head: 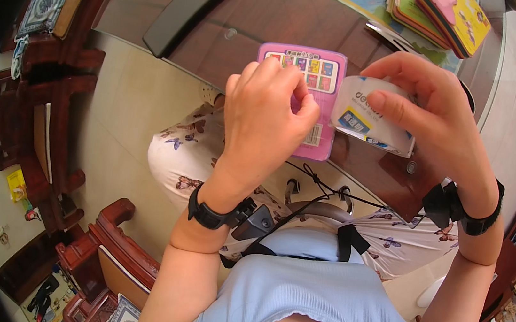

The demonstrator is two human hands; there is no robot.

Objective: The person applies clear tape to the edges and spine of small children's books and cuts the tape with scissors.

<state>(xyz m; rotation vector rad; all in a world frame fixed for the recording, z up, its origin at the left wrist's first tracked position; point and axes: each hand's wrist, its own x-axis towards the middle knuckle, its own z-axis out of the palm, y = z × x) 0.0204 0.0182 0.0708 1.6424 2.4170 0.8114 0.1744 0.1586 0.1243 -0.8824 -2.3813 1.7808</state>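
Note:
My right hand [434,100] grips a thick roll of clear adhesive tape [350,97], its thumb across the printed side and its fingers behind. The roll bears Deli lettering and a blue label. Just left of it lies a pink children's book or card pack [327,111], reaching over the glass table edge, with a grid of small coloured covers on its face. Over the left part of this pink item is my left hand [265,99], thumb and index fingertip pinched together. Whether a strip of clear tape is between those fingertips cannot be made out.
A dark wooden table under glass [256,21] carries a long black object [186,14], scissors [392,35] partly behind my right hand, and stacked children's board books [449,20]. A black cable [318,183] hangs below the table edge. Carved wooden chairs [53,136] stand at left.

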